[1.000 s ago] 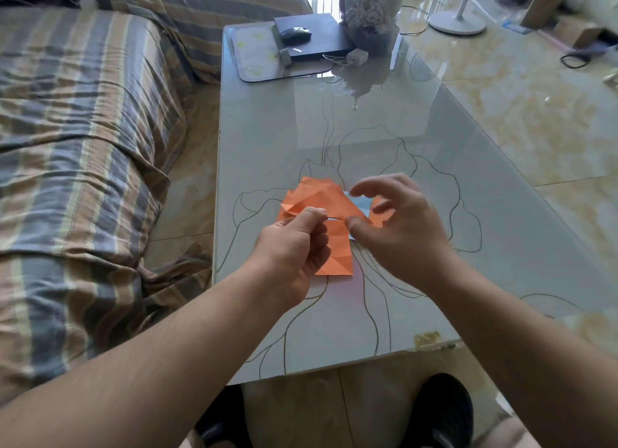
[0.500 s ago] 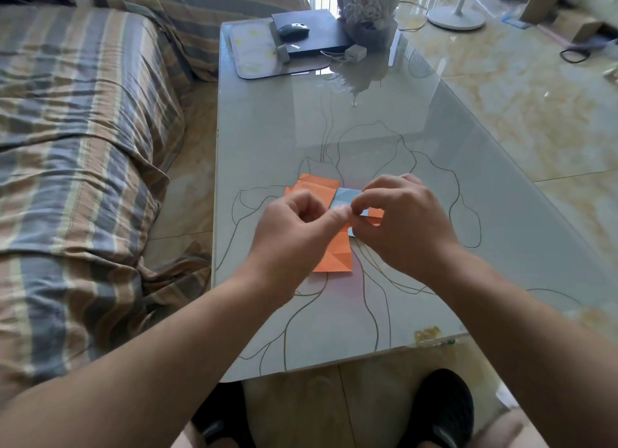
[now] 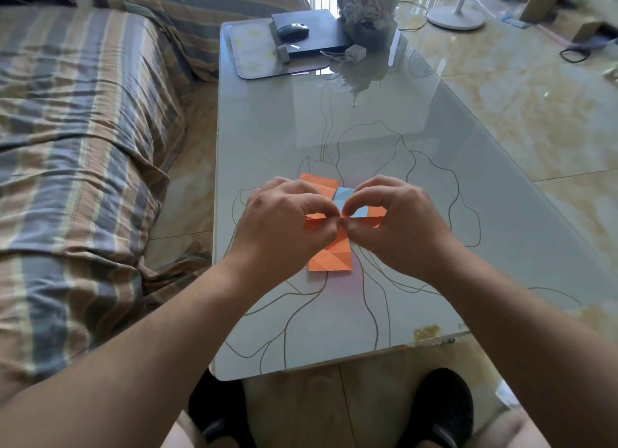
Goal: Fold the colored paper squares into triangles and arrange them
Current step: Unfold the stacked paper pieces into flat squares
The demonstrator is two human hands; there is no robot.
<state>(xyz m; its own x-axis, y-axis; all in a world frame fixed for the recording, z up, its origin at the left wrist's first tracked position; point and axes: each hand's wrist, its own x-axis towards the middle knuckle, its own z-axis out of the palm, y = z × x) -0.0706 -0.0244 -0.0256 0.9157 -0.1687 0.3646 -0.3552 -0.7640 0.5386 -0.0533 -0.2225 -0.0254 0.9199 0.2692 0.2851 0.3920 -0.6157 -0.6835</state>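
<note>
Creased orange paper [image 3: 331,258] lies on the glass table [image 3: 384,120] in the middle, spreading under both hands. A small light blue paper [image 3: 346,198] shows between my fingers, lying among the orange pieces. My left hand [image 3: 284,220] pinches a small folded orange piece [image 3: 316,223] with thumb and forefinger. My right hand [image 3: 398,220] pinches the same piece from the right side, fingertips meeting those of the left. Most of the held piece is hidden by my fingers.
At the table's far end sit a dark tray [image 3: 264,56], a black laptop [image 3: 317,34] with a mouse [image 3: 293,30] and a vase of dried flowers [image 3: 369,9]. A striped sofa [image 3: 77,130] runs along the left. A fan base [image 3: 456,18] stands on the floor.
The raised orange piece has been pressed down flat. Both hands have closed together over the middle of the papers, fingertips now meeting in a pinch.
</note>
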